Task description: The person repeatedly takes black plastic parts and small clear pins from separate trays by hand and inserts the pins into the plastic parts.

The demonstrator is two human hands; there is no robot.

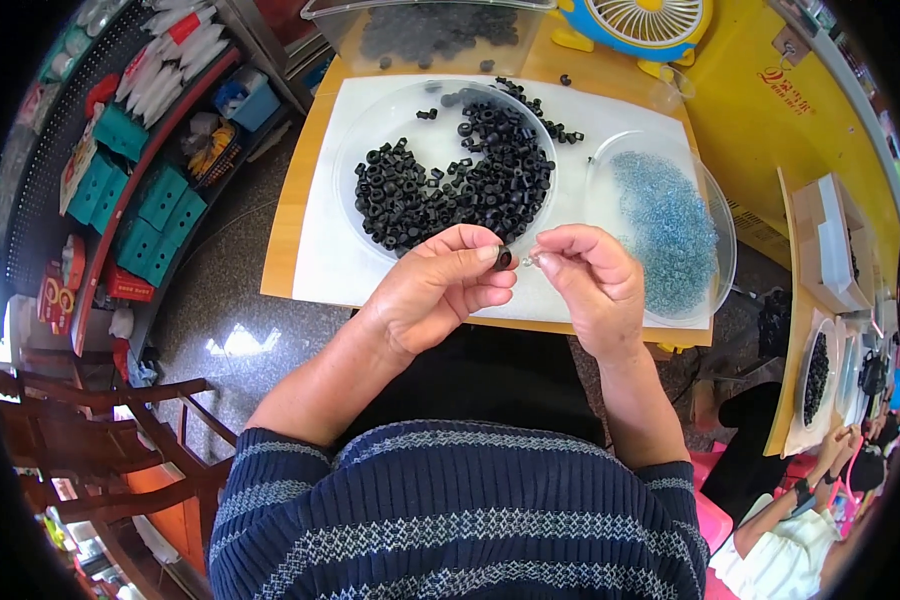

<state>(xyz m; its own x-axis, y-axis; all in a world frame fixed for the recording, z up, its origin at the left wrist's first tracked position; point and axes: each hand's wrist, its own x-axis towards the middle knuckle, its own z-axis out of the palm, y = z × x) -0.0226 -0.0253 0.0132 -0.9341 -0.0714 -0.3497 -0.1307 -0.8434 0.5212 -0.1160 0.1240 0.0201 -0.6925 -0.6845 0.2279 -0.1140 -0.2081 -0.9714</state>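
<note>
My left hand pinches a small black ring-shaped part between thumb and fingers. Close beside it, my right hand grips a tiny clear piece at its fingertips; whether the two pieces touch, I cannot tell. Both hands are over the near side of the white sheet on the table. Beyond my left hand lies a round clear dish with a heap of black parts. Past my right hand, another clear dish carries a spread of tiny pale-blue transparent pieces.
A clear bin of black parts and a blue-and-yellow fan stand at the far edge. Several black parts lie loose outside the dish. Shelves line the left, and wooden chairs sit below them. Another person works at a table lower right.
</note>
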